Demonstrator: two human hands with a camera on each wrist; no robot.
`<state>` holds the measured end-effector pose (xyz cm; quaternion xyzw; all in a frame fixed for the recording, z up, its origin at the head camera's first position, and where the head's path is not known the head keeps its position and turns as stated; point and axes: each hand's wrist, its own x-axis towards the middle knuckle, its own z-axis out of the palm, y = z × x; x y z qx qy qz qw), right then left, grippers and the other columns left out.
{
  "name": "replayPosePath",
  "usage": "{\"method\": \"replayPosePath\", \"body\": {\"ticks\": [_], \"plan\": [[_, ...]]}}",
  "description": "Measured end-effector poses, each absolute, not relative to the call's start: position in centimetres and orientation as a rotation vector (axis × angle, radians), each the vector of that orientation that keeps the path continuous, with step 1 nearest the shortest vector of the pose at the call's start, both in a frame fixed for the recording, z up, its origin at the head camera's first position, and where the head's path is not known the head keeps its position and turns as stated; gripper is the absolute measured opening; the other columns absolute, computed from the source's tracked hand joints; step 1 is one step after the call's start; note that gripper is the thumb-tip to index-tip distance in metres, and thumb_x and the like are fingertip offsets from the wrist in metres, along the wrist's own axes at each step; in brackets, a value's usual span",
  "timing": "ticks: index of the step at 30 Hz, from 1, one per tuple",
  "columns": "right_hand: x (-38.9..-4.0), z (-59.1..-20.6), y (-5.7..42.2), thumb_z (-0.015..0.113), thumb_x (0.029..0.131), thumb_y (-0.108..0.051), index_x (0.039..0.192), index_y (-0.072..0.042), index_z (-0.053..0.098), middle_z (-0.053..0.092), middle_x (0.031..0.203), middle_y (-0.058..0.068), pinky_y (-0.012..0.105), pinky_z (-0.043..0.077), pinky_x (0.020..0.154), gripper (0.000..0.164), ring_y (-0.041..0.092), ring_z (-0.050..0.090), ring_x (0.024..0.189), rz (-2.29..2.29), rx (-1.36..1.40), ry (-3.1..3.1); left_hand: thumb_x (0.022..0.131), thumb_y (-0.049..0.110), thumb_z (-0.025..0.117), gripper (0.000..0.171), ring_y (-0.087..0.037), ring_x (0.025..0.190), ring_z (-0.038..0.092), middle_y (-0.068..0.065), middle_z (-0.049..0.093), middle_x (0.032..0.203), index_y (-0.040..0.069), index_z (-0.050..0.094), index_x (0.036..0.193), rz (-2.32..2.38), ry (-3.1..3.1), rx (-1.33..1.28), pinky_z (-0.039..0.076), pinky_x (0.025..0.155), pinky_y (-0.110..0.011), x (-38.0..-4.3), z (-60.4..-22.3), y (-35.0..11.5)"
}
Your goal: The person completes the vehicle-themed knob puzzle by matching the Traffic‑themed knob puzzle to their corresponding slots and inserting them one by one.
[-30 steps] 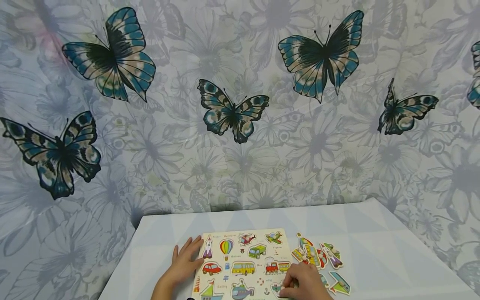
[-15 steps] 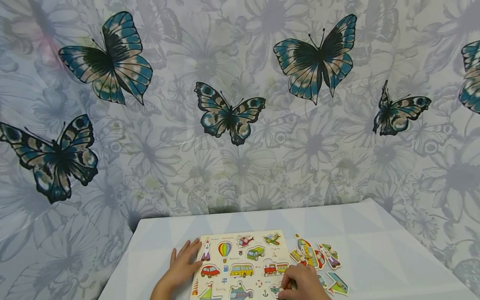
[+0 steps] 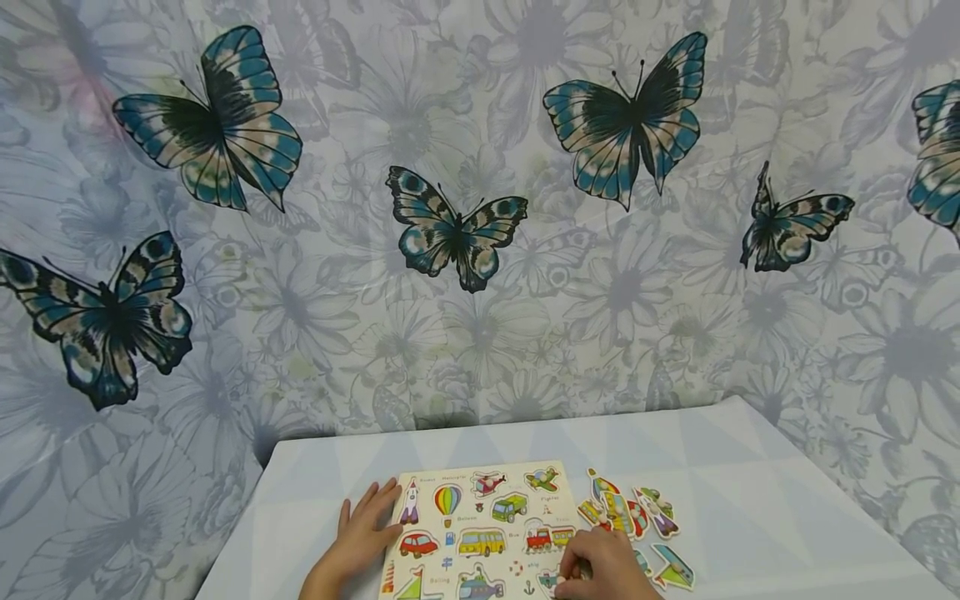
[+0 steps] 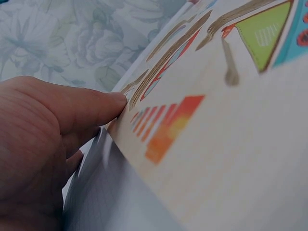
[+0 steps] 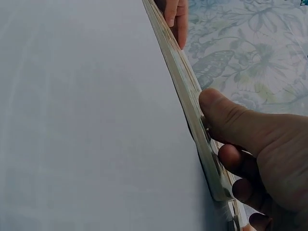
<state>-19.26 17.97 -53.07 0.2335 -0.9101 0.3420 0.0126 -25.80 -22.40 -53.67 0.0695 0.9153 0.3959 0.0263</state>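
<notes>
A cream wooden puzzle board (image 3: 497,571) with vehicle pictures, among them a rocket, balloon, bus and train, lies on the table. My left hand (image 3: 362,532) rests at its left edge with fingers spread. In the left wrist view the thumb (image 4: 103,108) touches the board's rim beside an orange striped print. At the board's lower right, my right hand (image 3: 606,567) pinches the ship puzzle piece (image 3: 549,581), partly covered by its fingers. The right wrist view shows that hand's thumb (image 5: 216,106) and curled fingers at the board's edge, seen nearly side-on.
Right of the board lies an overlapping pile of loose puzzle pieces (image 3: 618,510). Closer to me, a green and white piece (image 3: 675,567) lies partly behind the right hand. The table (image 3: 772,500) has a pale patterned cover, and a butterfly-print cloth (image 3: 480,350) hangs behind it.
The head view has shifted slightly, so the scene sits a little further left. Both hands keep their places at the board, the right still at the ship piece.
</notes>
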Motion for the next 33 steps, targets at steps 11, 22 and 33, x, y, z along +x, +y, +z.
{"method": "replayPosePath", "body": {"ticks": [11, 22, 33], "plan": [[-19.4, -51.6, 19.7, 0.081, 0.078, -0.033, 0.078, -0.033, 0.07, 0.062, 0.074, -0.022, 0.02, 0.037, 0.058, 0.011, -0.006, 0.043, 0.062, 1.023, 0.473, -2.623, 0.085, 0.014, 0.073, 0.063, -0.047, 0.152, 0.014, -0.017, 0.036, 0.16, 0.005, 0.052, 0.144, 1.214, 2.846, 0.225, -0.016, 0.114, -0.072, -25.6, -53.7, -22.4], [-20.8, -50.8, 25.5, 0.075, 0.087, -0.027, 0.1, -0.022, 0.076, 0.067, 0.092, -0.007, 0.024, 0.039, 0.06, 0.014, 0.007, 0.047, 0.068, 1.141, -0.161, -2.724, 0.087, 0.013, 0.071, 0.063, -0.047, 0.152, 0.014, -0.017, 0.035, 0.161, 0.004, 0.05, 0.145, 1.22, 2.824, 0.204, -0.017, 0.114, -0.071, -25.6, -53.6, -22.4], [-21.6, -52.2, 28.2, 0.071, 0.092, -0.029, 0.114, -0.014, 0.075, 0.066, 0.1, 0.002, 0.025, 0.038, 0.056, 0.027, 0.013, 0.048, 0.068, 1.203, -0.38, -2.723, 0.087, 0.014, 0.072, 0.063, -0.047, 0.152, 0.014, -0.017, 0.035, 0.161, 0.004, 0.05, 0.145, 1.225, 2.825, 0.221, -0.016, 0.114, -0.072, -25.7, -53.4, -22.4]]}}
